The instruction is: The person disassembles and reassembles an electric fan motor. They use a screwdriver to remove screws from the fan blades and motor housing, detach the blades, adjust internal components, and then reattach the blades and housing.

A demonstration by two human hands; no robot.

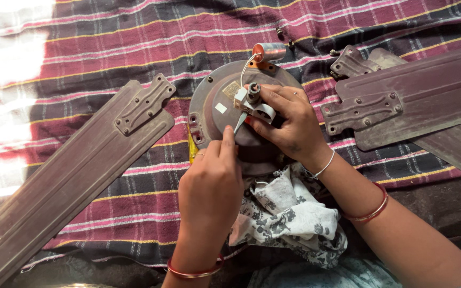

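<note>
A round brown fan motor (214, 106) lies at the centre of the frame on a striped maroon cloth (108, 37). The right hand (289, 122) rests on top of the motor, just right of centre, its fingers closed around a small white terminal block (257, 109) that sits by the dark shaft (253, 93). The left hand (212, 184) comes up from the lower middle, fingers bunched together with the thumb and forefinger pinched on a thin pale tool or wire (239, 122) that points up into the block; what it is exactly cannot be told. A white wire (246, 66) curves from the block up to a silver capacitor (270, 52) with an orange end, lying just above the motor's upper rim.

A patterned grey and white rag (289, 213) is bunched below the motor, between the two forearms. Both wrists carry red bangles (372, 213), and the right wrist a thin silver one too.

One long brown fan blade (65, 181) runs from the lower left up toward the motor, its bracket (145, 104) near the motor's left edge but apart from it. Two more blades (428, 96) lie stacked at the right of the frame, their brackets pointing left. Small screws (281, 32) lie on the cloth near the top centre.
</note>
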